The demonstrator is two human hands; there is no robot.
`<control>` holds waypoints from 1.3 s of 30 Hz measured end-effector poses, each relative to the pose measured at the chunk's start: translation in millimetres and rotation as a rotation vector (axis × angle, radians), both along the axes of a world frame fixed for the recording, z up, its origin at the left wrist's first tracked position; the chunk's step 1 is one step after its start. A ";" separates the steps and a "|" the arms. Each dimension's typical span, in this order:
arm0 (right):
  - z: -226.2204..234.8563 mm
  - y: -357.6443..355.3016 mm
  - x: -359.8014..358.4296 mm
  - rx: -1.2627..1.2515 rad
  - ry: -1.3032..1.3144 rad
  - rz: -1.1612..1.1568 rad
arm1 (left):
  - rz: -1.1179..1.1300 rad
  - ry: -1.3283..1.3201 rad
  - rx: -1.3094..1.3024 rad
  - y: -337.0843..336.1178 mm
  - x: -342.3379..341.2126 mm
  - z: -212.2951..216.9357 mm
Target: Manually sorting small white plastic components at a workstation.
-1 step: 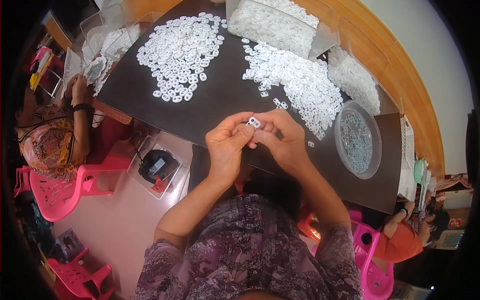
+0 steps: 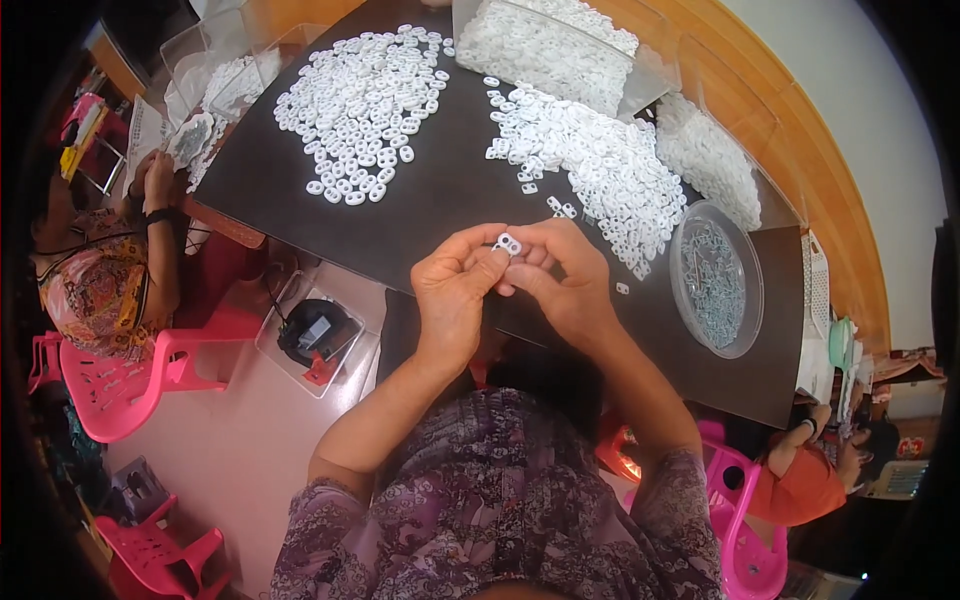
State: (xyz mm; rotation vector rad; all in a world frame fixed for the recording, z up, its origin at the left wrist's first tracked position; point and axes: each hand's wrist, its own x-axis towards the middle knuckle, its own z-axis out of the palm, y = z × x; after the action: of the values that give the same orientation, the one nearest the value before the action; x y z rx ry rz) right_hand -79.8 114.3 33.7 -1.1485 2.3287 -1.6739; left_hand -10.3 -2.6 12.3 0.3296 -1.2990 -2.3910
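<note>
A small white plastic piece with two holes [image 2: 508, 244] is held up over the table's near edge. My left hand [image 2: 448, 295] pinches it between thumb and forefinger. Closed against the same piece from the other side is my right hand [image 2: 570, 285], its thumb and fingertips drawn together. Whatever else the fingers cover, such as a screw, is hidden. Beyond my hands, to the left, lies a heap of rounded white two-hole pieces [image 2: 365, 110]. A second heap of smaller white pieces [image 2: 600, 165] spreads to the right, with a few loose ones nearer me.
A round clear tub [image 2: 677, 290] of small metal screws [image 2: 715, 285] stands at the right on the dark table [image 2: 440, 225]. Clear bins [image 2: 640, 95] of white pieces line the back. People sit at left [image 2: 110, 265] and right [image 2: 800, 480]. Pink chairs [image 2: 115, 390] flank the table.
</note>
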 end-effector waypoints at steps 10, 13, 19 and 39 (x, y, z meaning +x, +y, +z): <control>-7.5 -4.2 -2.9 0.015 0.494 -0.069 | 0.005 -0.074 0.056 3.3 2.8 8.0; -9.4 -3.5 -1.1 -0.008 0.483 -0.077 | 0.004 -0.082 -0.018 2.5 3.8 5.3; -11.0 -1.0 0.3 -0.032 0.450 -0.071 | -0.081 -0.060 -0.096 -5.5 8.6 3.9; -5.4 -9.7 26.2 -0.160 0.224 -0.119 | -0.006 0.104 -0.193 -6.3 18.6 0.5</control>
State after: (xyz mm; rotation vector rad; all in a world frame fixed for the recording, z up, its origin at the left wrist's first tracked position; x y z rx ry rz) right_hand -53.6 104.6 28.3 -1.3126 2.4769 -1.8928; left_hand 8.4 -8.9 12.9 0.1436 -1.4693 -2.2323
